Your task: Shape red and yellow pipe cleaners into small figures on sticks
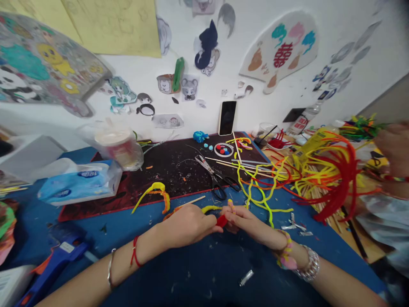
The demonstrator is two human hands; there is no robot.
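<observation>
My left hand (191, 226) reaches in from the lower left, its fingers closed on a small red piece (221, 220) at the middle of the view. My right hand (244, 221) meets it from the right, fingers pinched at the same red piece. A pink and yellow bit (231, 206) pokes up above the right fingertips. Behind the fingers runs a yellow fuzzy strip (211, 208). Just beyond lie black-handled scissors (214, 175) with open blades and, to the left, a yellow and orange fuzzy stem (156, 187).
Fuzzy yellow and red stems (338, 170) stand bunched at the right near another person's arm. A tissue pack (79, 183), a lidded cup (116, 145) and a blue glue gun (64, 256) are at the left. A phone (227, 118) leans on the wall.
</observation>
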